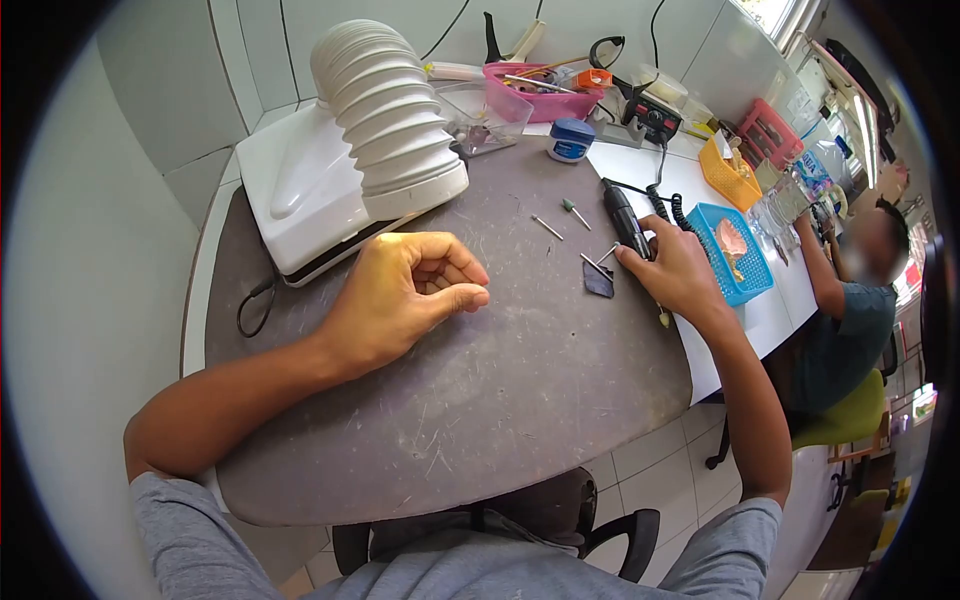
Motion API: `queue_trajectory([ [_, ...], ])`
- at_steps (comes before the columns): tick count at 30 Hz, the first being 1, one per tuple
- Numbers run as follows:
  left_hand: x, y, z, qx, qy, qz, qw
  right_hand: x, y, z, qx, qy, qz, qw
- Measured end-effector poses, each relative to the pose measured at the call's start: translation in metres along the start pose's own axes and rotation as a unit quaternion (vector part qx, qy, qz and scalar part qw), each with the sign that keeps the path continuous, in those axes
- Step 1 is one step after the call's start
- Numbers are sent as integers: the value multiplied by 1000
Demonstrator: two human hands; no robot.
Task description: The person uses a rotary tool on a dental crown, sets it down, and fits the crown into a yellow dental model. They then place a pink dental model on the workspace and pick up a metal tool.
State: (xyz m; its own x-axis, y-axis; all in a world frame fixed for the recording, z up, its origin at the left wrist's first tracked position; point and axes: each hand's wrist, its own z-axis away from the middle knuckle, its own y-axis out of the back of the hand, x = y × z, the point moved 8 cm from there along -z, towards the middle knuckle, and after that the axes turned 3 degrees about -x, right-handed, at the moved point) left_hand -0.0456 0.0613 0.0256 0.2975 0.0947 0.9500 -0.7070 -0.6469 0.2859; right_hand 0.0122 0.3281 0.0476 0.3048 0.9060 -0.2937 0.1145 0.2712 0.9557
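My right hand [678, 268] is over a black rotary handpiece [624, 218], thumb on one side and fingers on the other. A pale, pointed tip [664, 317] shows below that hand. Beside the thumb, thin metal burs [597, 266] lie by a small dark scrap [599, 284]. Farther back are another metal bur [547, 228] and a green-tipped bur [575, 212]. My left hand [395, 295] is held above the grey worktop [480, 400] with its fingers curled toward the thumb. Whether anything small is inside it, I cannot make out.
A white machine with a ribbed hose [390, 110] stands at the back left. Behind are a blue-lidded jar [570, 141], a pink basket [535, 98] and a control box [655, 122]. A blue basket [741, 290] holds pink pieces. Another person [850, 320] sits at right.
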Motion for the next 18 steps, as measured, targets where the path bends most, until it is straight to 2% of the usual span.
queue_trajectory([
  [6,0,-1,1,-1,28,8,1000,-5,0,9,21,28,51,998],
  [8,7,0,1,5,-29,-80,996,-5,1,11,29,31,52,998],
  [12,6,0,0,3,-24,-113,993,-4,6,17,40,28,55,997],
  [14,11,-2,1,0,-62,-117,991,-7,14,19,60,39,64,995],
  [16,5,-2,0,-7,-38,-114,993,-11,25,22,96,59,57,992],
  [18,4,-3,-1,-8,-23,-105,994,-7,25,21,86,63,54,993],
])
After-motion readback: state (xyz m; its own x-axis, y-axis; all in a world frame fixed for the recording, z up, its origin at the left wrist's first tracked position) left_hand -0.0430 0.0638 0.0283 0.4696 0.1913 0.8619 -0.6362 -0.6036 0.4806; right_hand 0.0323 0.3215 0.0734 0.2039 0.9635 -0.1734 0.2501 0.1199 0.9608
